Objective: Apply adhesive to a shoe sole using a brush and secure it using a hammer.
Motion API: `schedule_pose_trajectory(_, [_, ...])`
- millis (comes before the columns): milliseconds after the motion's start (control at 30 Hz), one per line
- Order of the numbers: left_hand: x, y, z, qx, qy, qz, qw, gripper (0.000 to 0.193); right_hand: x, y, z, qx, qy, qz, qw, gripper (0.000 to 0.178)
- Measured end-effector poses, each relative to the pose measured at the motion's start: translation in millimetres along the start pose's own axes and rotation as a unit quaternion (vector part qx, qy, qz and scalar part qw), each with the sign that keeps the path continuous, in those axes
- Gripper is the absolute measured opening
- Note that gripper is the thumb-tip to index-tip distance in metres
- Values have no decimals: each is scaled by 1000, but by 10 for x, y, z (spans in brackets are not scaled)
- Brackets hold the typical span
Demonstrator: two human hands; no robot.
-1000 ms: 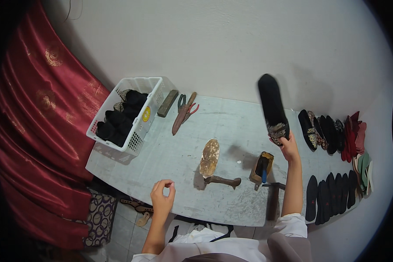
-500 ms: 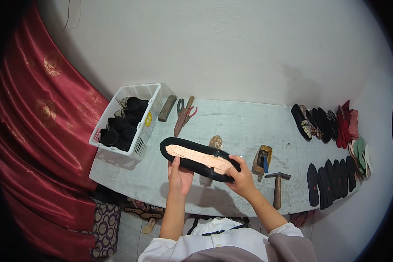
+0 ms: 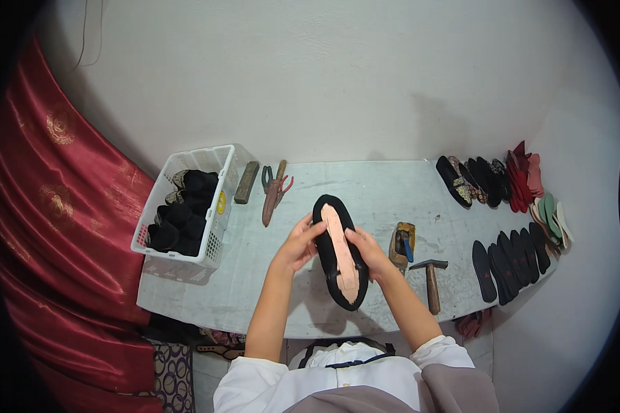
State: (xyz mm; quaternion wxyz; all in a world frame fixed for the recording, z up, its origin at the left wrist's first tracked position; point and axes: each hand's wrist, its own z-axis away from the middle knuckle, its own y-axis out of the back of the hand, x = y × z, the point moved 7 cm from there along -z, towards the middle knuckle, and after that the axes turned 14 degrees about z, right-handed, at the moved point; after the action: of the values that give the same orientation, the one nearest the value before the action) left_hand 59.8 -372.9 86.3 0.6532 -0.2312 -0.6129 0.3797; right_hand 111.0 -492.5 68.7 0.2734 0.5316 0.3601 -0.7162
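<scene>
Black shoe point(image 3: 327, 263), pale strip point(image 3: 339, 249) upward, in the pinch of both hands point(image 3: 298, 246) point(image 3: 370, 255) above the light table point(image 3: 375, 196)

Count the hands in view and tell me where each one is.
2: the left hand is on the left side of the black shoe, the right hand on its right. No others show.

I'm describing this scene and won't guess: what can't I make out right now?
All in the head view:
- Shoe: upper, facing away.
- Left hand and right hand: some fingers, hidden behind the shoe.
- Basket: floor, covered by black items.
- Patterned item: bottom, cut off by the lower edge.
- Black soles: red marks, too small.
</scene>
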Motion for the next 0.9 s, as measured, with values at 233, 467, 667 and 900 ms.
schedule_pose_trajectory(233, [-181, 508, -526, 110, 53, -26, 992, 38, 352, 313, -382, 158, -72, -80, 981, 38])
schedule_pose_trajectory(467, [-438, 937, -873, 133, 145, 27, 980, 36, 664, 367, -670, 95, -134, -150, 975, 41])
schedule_pose_trajectory(667, [-569, 968, -523, 143, 159, 69, 974, 44, 734, 261, -377, 67, -179, -91, 977, 43])
schedule_pose_trajectory(900, [-601, 823, -191, 181, 74, -4, 981, 56, 889, 208, -146, 68, -135, -93, 984, 49])
